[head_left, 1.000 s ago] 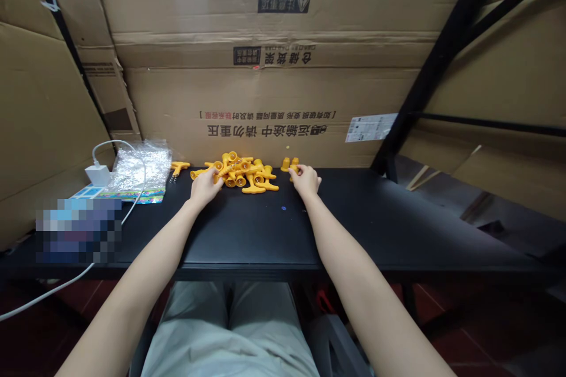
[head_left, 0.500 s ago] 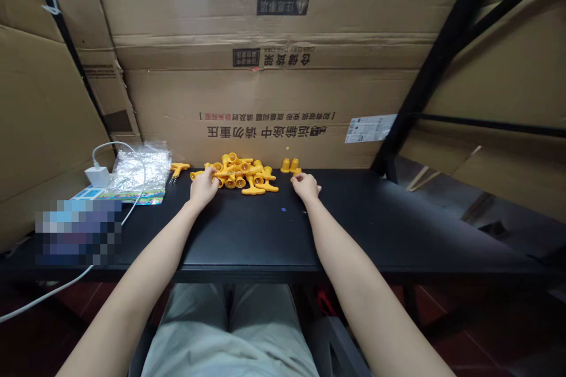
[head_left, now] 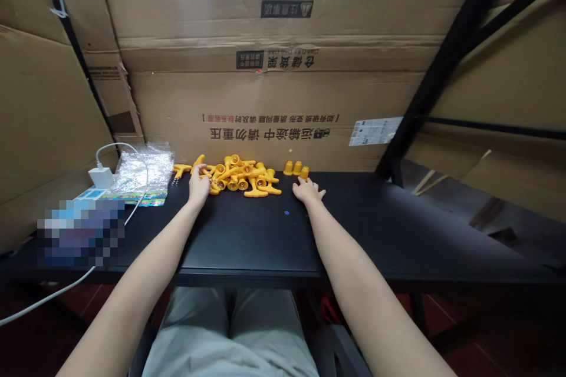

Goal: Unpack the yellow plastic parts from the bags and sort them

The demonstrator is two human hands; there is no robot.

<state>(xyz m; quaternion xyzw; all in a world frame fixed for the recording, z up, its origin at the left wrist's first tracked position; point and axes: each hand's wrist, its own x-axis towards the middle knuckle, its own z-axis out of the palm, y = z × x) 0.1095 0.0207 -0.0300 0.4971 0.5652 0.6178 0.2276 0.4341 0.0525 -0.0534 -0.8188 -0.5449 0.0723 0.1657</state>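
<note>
Left hand (head_left: 200, 187): I see its fingers closed around a smooth yellow plastic T-shaped handle (head_left: 200, 160), just beside the heap.
Right hand (head_left: 307, 189): fingers loosely spread at the nearest of three upright, tapered yellow plastic cups (head_left: 297, 168); I cannot tell whether they touch.
Heap (head_left: 241, 177): jumbled, glossy yellow T-shapes and hollow, round-mouthed pieces, between both hands.
Surface (head_left: 247, 235): smooth and black beneath everything.
Bag (head_left: 144, 171): crinkled, shiny clear plastic, left of the heap.
Backdrop (head_left: 265, 94): creased brown cardboard.
</note>
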